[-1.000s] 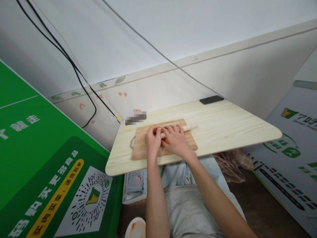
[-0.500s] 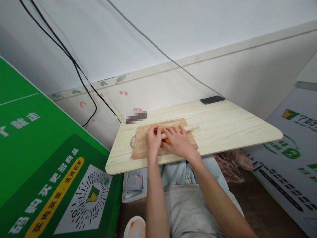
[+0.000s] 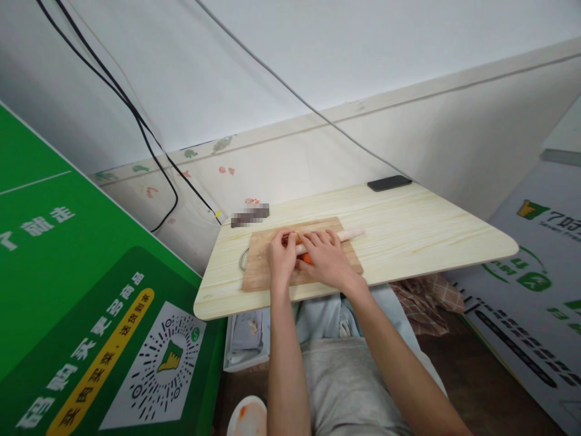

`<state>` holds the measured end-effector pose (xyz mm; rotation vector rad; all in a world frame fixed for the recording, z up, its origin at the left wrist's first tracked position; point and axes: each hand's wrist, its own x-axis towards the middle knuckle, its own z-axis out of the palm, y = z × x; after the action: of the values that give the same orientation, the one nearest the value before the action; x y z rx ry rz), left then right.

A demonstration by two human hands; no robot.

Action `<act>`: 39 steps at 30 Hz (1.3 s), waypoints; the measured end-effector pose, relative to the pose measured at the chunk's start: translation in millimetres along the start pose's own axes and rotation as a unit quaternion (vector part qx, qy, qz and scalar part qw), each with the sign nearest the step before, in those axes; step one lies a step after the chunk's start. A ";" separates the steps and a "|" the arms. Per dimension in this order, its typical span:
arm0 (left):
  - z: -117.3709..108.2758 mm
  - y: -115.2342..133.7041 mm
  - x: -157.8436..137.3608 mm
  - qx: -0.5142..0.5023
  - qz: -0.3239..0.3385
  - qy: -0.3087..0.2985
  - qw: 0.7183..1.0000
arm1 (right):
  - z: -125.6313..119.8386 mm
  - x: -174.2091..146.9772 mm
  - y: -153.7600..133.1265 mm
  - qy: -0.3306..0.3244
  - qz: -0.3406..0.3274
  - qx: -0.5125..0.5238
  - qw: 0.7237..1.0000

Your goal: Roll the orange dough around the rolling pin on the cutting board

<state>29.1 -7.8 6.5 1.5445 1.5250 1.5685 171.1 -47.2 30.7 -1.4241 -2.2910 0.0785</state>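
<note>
Rolling pin, frame centre: both hands, left hand and right hand, spread flat on top, pressing orange dough onto cutting board.

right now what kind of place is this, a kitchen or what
Probably not a proper kitchen: more likely a makeshift food-prep spot in a room. A small light wooden table stands by a bare wall, bearing a cutting board, and green printed boards lean beside it.

Brown cutting board; pale rolling pin; orange dough; black phone.
</note>
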 end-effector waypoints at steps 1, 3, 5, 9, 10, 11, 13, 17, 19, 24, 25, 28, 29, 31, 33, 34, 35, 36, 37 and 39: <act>0.0 -0.5 0.1 0.000 0.001 0.000 1.000 | 0.7 1.0 0.1 0.000 0.001 -0.001 1.000; 0.2 -2.1 0.4 -0.003 0.002 -0.001 1.000 | 2.9 3.6 0.2 0.005 0.005 -0.007 1.000; 0.4 -4.0 0.8 -0.006 0.003 -0.003 1.000 | 5.5 6.0 0.4 0.015 0.010 -0.012 1.000; 0.6 -7.1 1.3 0.002 0.002 -0.003 1.000 | 9.5 8.2 0.8 0.028 0.009 -0.014 0.999; 0.6 -7.5 1.4 0.003 0.002 -0.003 1.000 | 9.7 8.1 0.7 0.030 0.009 -0.014 0.999; 0.6 -7.7 1.5 0.003 0.002 -0.002 1.000 | 9.5 7.8 0.6 0.031 0.009 -0.014 0.999; 0.6 -7.8 1.5 0.002 0.003 -0.001 1.000 | 8.2 6.4 0.0 0.029 0.010 -0.013 0.999; 0.7 -6.9 1.0 -0.004 0.004 -0.001 1.000 | 3.8 1.2 -1.5 0.016 0.009 -0.008 1.000; 0.8 -6.6 0.9 -0.007 0.004 -0.001 1.000 | 2.3 -1.0 -1.8 0.013 0.008 -0.005 1.000; 1.2 -7.1 1.7 -0.007 0.005 0.001 1.000 | 3.6 1.3 -1.5 0.016 0.006 -0.008 1.000; 1.2 -7.4 1.8 -0.009 0.006 0.000 1.000 | 4.6 2.8 -1.5 0.020 0.010 -0.011 1.000; 1.0 -8.5 2.0 -0.011 0.009 -0.003 1.000 | 8.3 7.5 -1.5 0.032 0.016 -0.014 0.999; 0.9 -8.8 1.9 -0.010 0.009 -0.003 1.000 | 9.4 8.8 -1.5 0.035 0.016 -0.014 0.999; 0.7 -9.4 1.9 -0.005 0.009 -0.004 1.000 | 11.2 10.7 -1.5 0.039 0.019 -0.014 0.999; 0.6 -9.6 1.7 -0.002 0.010 -0.004 1.000 | 11.4 11.1 -1.7 0.039 0.021 -0.018 0.999; 0.6 -9.4 1.6 -0.001 0.010 -0.004 1.000 | 10.7 10.6 -2.0 0.035 0.021 -0.021 0.999; 0.6 -9.0 1.5 -0.001 0.009 -0.004 1.000 | 9.3 9.3 -2.3 0.027 0.018 -0.023 0.999; 0.5 -8.4 1.3 -0.002 0.007 -0.005 1.000 | 7.2 7.2 -2.6 0.018 0.015 -0.025 0.999; 0.5 -7.8 1.0 -0.003 0.005 -0.004 1.000 | 4.7 4.4 -2.9 0.007 0.013 -0.026 1.000; 0.2 -6.6 0.4 -0.003 0.000 -0.003 1.000 | -1.0 -2.8 -3.0 -0.015 0.006 -0.026 1.000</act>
<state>26.8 -5.5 0.8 1.5441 1.5148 1.5653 170.1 -51.2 31.5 -1.4731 -2.3244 0.0465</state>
